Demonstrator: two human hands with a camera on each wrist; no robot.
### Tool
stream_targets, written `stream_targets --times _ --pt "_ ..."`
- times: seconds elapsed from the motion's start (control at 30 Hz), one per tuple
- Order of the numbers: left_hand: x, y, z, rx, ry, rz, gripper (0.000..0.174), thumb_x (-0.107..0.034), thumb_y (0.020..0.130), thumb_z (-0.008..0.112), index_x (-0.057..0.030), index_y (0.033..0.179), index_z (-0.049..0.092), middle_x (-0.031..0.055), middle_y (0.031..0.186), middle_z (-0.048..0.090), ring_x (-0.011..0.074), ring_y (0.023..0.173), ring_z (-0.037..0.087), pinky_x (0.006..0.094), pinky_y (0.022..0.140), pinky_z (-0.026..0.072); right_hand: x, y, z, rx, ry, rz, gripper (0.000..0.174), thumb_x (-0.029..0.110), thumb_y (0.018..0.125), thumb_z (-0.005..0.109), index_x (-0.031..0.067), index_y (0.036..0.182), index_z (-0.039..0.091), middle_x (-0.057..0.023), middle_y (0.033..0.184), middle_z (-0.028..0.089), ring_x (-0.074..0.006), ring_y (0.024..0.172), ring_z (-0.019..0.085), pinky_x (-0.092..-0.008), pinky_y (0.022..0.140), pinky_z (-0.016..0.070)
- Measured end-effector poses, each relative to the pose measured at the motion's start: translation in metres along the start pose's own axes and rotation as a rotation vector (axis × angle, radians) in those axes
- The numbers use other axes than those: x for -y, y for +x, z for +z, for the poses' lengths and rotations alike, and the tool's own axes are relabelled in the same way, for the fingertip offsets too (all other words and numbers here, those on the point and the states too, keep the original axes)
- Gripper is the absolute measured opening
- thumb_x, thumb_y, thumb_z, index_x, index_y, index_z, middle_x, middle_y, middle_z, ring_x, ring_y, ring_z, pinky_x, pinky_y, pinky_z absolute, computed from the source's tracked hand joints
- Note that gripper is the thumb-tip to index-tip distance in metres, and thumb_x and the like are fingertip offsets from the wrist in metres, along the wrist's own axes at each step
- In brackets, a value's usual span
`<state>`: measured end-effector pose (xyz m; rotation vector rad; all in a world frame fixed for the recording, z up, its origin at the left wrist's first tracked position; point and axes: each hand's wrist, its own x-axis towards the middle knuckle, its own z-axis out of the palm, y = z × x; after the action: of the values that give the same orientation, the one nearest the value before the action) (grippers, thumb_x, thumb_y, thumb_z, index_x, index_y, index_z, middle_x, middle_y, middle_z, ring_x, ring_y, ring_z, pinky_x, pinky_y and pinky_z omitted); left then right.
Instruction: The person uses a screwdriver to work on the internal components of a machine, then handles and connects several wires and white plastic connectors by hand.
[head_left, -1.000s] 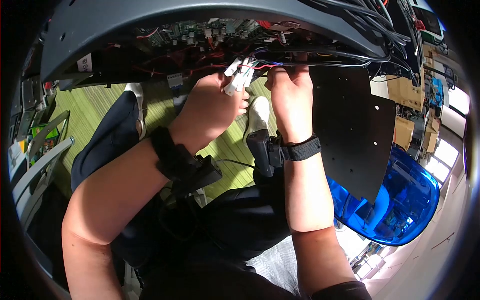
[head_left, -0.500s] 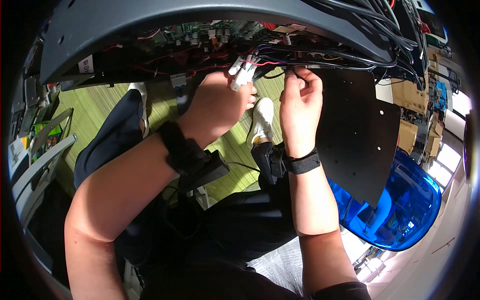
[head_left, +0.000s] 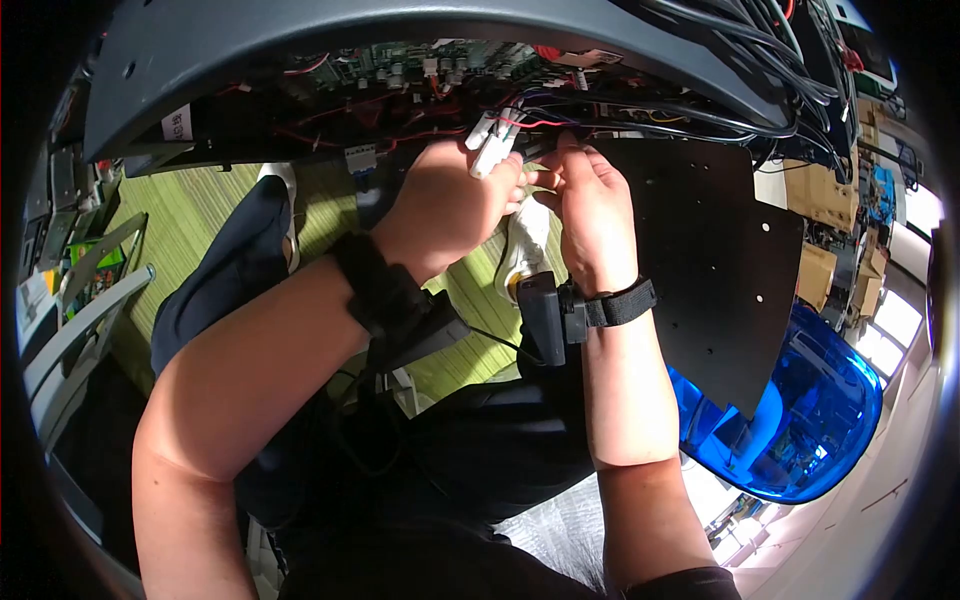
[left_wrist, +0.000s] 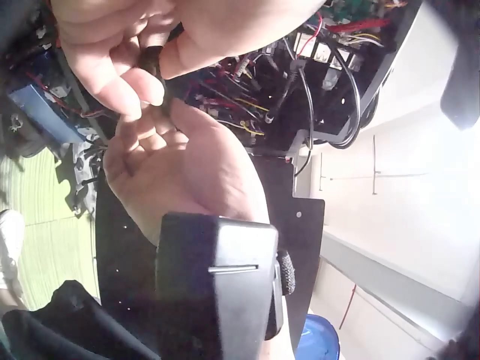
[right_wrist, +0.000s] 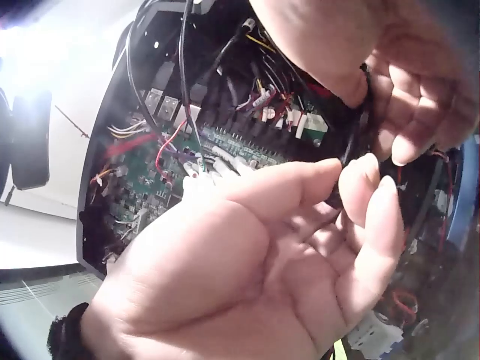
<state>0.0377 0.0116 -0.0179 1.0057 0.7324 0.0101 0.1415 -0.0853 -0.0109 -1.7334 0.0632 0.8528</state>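
Observation:
Both hands meet fingertip to fingertip just below the front edge of an opened dark housing [head_left: 330, 22]. The thumb and fingers of my left hand [head_left: 450, 205] pinch a thin black cable [right_wrist: 352, 142], seen between the hands in the right wrist view. My right hand [head_left: 597, 215] pinches the same cable close beside it, its fingers curled. White plug connectors [head_left: 492, 150] on thin wires hang over the left thumb. Behind the hands, a green circuit board [right_wrist: 244, 146] with several wires shows inside the housing. The cable's ends are hidden by the fingers.
A black perforated panel [head_left: 700, 250] hangs to the right, with a glossy blue transparent shell [head_left: 820, 400] behind it. Black cables [head_left: 740, 60] loop over the housing's right side. Below are green carpet [head_left: 440, 360] and a white shoe [head_left: 525, 240]. Cardboard boxes [head_left: 815, 190] stand far right.
My right hand has come down from inside the housing, then moved left to the left hand. The left hand has shifted slightly right, with the white connectors still over its thumb.

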Motion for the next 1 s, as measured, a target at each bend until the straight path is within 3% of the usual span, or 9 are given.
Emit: stream_targets --times 0.2,0.27,0.37,1.0 --pt "0.008 0.013 0.008 -0.043 -0.079 0.051 0.023 -0.014 0.089 0.055 0.0082 0.093 0.062 0.0134 0.093 0.067 0.0175 0.081 0.063 0.0264 0.075 0.0519 0.001 0.013 -0.006 0.028 0.040 -0.040 0.023 0.020 0.094 0.048 -0.0007 0.088 0.057 -0.0068 0.078 0.063 -0.0125 0.067 0.060 -0.0252 0.060 0.0472" --pt "0.010 0.018 0.008 -0.034 0.078 0.142 0.023 -0.012 0.089 0.054 0.0086 0.091 0.063 0.0143 0.094 0.067 0.0176 0.081 0.063 0.0266 0.076 0.0519 0.001 0.016 -0.007 0.037 0.035 -0.034 0.020 0.017 0.093 0.048 -0.0005 0.090 0.057 -0.0072 0.079 0.064 -0.0129 0.068 0.061 -0.0255 0.060 0.0471" --pt "0.010 0.016 0.009 -0.040 -0.070 0.109 0.023 -0.012 0.088 0.053 0.0085 0.090 0.064 0.0150 0.095 0.067 0.0178 0.082 0.063 0.0265 0.077 0.0518 0.004 0.016 -0.005 0.023 0.046 -0.031 0.019 0.015 0.092 0.048 -0.0009 0.090 0.058 -0.0075 0.080 0.064 -0.0132 0.068 0.061 -0.0256 0.060 0.0472" --pt "0.008 0.021 0.008 -0.048 0.012 0.072 0.024 -0.015 0.089 0.052 0.0049 0.093 0.066 0.0117 0.093 0.068 0.0153 0.084 0.063 0.0253 0.079 0.0498 0.004 0.020 -0.006 0.029 0.058 -0.039 0.021 0.019 0.094 0.050 -0.0007 0.092 0.058 -0.0099 0.082 0.064 -0.0149 0.068 0.061 -0.0271 0.063 0.0488"
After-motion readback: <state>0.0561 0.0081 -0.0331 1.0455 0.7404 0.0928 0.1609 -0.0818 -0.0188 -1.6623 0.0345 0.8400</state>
